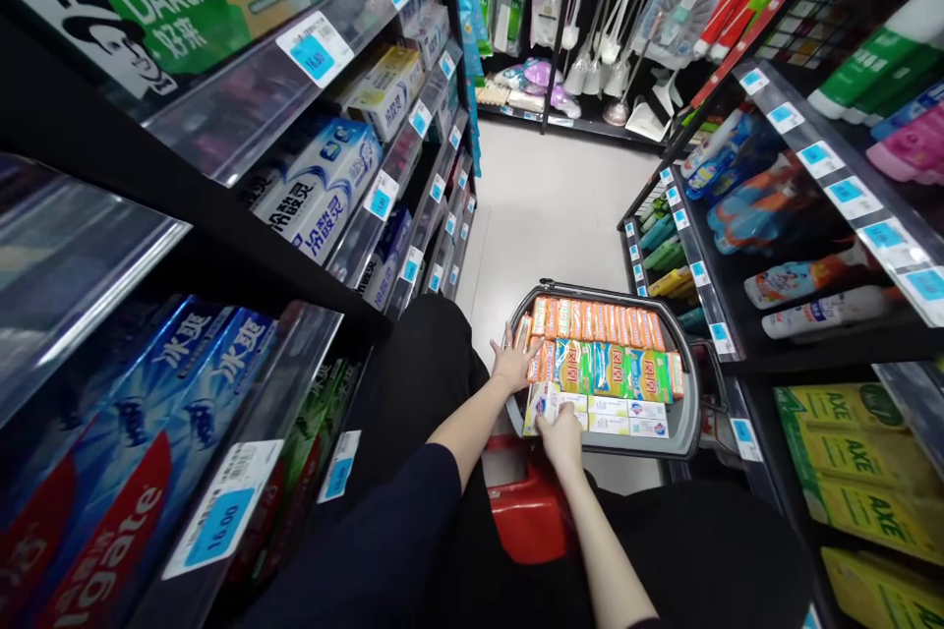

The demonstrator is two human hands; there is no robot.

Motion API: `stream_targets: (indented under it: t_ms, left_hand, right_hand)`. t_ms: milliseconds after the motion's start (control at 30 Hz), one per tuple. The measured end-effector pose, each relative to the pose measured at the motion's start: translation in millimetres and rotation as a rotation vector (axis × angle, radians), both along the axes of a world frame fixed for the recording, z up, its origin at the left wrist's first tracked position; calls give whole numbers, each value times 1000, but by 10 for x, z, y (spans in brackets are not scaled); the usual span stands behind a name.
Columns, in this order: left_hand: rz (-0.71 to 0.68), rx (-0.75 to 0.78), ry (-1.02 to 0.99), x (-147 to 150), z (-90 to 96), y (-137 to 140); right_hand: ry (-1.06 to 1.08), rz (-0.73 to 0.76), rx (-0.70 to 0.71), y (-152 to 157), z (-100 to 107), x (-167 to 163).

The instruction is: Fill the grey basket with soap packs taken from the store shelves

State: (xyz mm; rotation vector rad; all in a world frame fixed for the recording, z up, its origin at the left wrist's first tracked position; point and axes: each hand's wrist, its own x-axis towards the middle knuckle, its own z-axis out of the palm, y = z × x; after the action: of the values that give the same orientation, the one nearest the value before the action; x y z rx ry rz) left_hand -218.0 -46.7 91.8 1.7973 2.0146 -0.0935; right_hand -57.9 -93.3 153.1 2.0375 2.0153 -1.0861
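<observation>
A grey shopping basket (682, 432) sits low in front of me, packed with rows of boxes: orange ones (597, 319) at the back, green and orange ones (616, 369) in the middle, white ones (626, 418) at the front. My left hand (512, 359) rests with spread fingers on the basket's left edge, touching the boxes there. My right hand (561, 434) grips a white box (544, 403) at the basket's front left corner.
Black shelves of toothpaste boxes (147, 432) with blue price tags (221, 511) line the left side. Bottles and yellow boxes (862, 472) fill the right-hand shelves. A red basket (527, 511) sits under the grey one. Brushes hang at the aisle's far end.
</observation>
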Motion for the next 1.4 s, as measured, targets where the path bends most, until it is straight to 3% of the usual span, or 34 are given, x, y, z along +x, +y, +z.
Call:
stream_targets:
  t_ms: [267, 433, 600, 667, 767, 933, 1067, 1167, 1300, 1400]
  left_hand:
    - [-19, -138, -10, -79, 119, 95]
    - [4, -105, -96, -108, 88, 94]
    - [21, -86, -107, -102, 83, 92]
    - [36, -101, -126, -110, 89, 116]
    - [42, -161, -178, -136, 105, 167]
    - [37, -242, -209, -164, 134, 220]
    - [47, -266, -231, -169, 153, 231]
    - [54, -278, -245, -174, 160, 243]
    - [55, -288, -231, -175, 151, 251]
    - [64, -277, -244, -171, 149, 238]
  right_hand:
    - [-301, 273, 134, -66, 34, -405]
    - [-437, 420, 201, -41, 1, -514]
    - [-363, 751, 205, 201, 147, -401]
    - [-298, 806, 262, 252, 137, -333]
    - [-164, 733, 345, 238, -17, -182]
    - [219, 414, 369, 206, -383, 166]
    - [479, 55, 182, 222, -567, 276]
    - [544, -140, 69, 146, -655, 221]
    - [418, -75, 273, -52, -671, 71]
    - [188, 78, 303, -166, -584, -31]
